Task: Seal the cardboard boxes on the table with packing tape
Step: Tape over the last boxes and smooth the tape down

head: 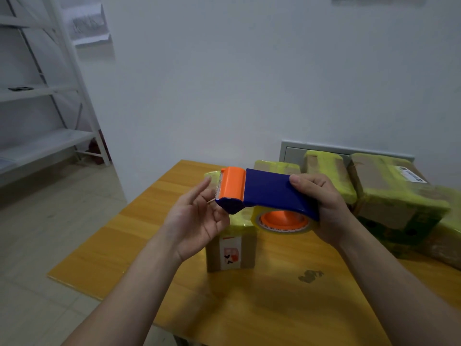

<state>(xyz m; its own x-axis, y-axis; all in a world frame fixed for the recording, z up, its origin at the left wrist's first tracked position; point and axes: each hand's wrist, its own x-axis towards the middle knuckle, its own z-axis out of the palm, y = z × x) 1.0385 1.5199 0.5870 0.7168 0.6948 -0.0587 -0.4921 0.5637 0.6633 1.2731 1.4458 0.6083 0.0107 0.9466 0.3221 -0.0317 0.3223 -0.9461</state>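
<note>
My right hand [321, 206] grips a blue tape dispenser [272, 191] with an orange cutter end [232, 183] and holds it above the table. A roll of clear tape [284, 224] on an orange hub sits under the blue cover. My left hand [197, 218] is at the cutter end, palm up, fingers loosely spread beside the blade; its fingertips touch or nearly touch the tape edge. Below the dispenser stands a small cardboard box [232, 250] with yellowish tape on top and a label on its front.
Several taped cardboard boxes [394, 196] are crowded at the right and back of the yellow wooden table [129, 245]. A dark stain [310, 275] marks the tabletop. White metal shelves [42, 141] stand at the left over a tiled floor.
</note>
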